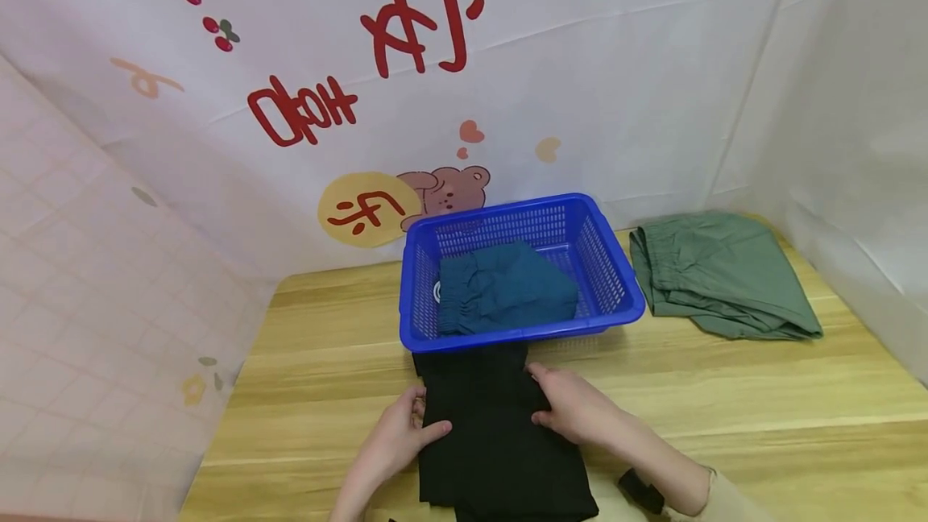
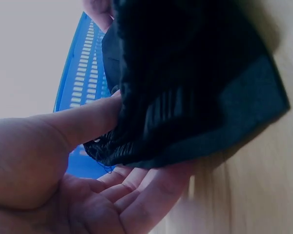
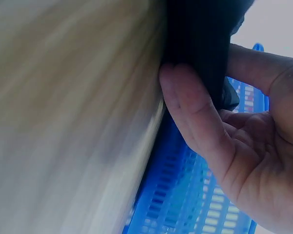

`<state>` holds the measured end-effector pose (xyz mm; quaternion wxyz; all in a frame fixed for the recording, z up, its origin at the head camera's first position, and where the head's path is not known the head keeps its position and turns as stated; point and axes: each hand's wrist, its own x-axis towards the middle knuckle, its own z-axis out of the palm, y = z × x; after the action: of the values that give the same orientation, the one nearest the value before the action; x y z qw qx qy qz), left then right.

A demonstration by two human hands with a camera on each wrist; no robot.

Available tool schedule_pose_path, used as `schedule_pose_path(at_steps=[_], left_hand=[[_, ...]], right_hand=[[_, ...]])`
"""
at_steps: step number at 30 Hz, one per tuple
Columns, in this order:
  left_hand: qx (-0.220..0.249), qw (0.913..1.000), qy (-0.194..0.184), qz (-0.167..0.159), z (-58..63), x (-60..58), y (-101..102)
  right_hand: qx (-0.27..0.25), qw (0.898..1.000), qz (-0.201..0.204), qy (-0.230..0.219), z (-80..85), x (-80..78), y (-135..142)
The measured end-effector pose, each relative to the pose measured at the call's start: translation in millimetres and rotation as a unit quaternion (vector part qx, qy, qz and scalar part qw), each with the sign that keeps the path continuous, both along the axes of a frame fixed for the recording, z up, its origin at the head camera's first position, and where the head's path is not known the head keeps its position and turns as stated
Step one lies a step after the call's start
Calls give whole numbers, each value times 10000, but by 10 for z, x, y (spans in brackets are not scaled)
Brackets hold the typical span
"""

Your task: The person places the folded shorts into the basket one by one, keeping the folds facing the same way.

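Observation:
A folded black garment (image 1: 500, 433) lies in front of the blue basket, its far edge reaching the basket's near side. At its left edge my left hand (image 1: 399, 429) grips it, thumb on top. In the left wrist view, the left hand's fingers (image 2: 156, 192) run under the cloth, near a gathered band. My right hand (image 1: 569, 405) holds the opposite edge. The right wrist view has the right hand's fingers (image 3: 195, 107) on one side of the black cloth and the thumb on the other. Parts of the fingertips are hidden by fabric.
The blue plastic basket (image 1: 507, 337) stands at the back, holding a folded teal garment (image 1: 507, 288) with a gathered waistband. Right of it, folded green pants (image 1: 725, 272) lie on the wooden table (image 1: 326, 329). A printed white curtain (image 1: 616, 87) hangs behind.

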<state>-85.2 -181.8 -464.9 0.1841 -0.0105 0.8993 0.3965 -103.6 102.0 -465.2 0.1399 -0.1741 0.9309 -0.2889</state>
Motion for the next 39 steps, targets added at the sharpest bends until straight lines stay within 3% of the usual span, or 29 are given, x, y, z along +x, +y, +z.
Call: schedule_pose_path(at_steps=[7,14,20,27,34,39], left_hand=[[-16,9998,145,-167,-10,-123,194],[-262,9994,205,-122,-11,-210,350],[-331,9991,160,-209,-32,-194,399],[-322,9988,217,-286,29,-141,447],[-90,9992,113,-364,115,-135,478],[32,9990,58,-436,169,-152,449]], right_hand=[[63,9997,-223,-46,-7,-23,218],[107,9996,-253,96,-65,-27,357],[149,9994,-278,173,-94,-9,407],[140,9995,-267,129,-107,-10,396],[-18,9997,-127,205,-297,-62,466],[-270,9996,-113,-60,-182,-63,457]])
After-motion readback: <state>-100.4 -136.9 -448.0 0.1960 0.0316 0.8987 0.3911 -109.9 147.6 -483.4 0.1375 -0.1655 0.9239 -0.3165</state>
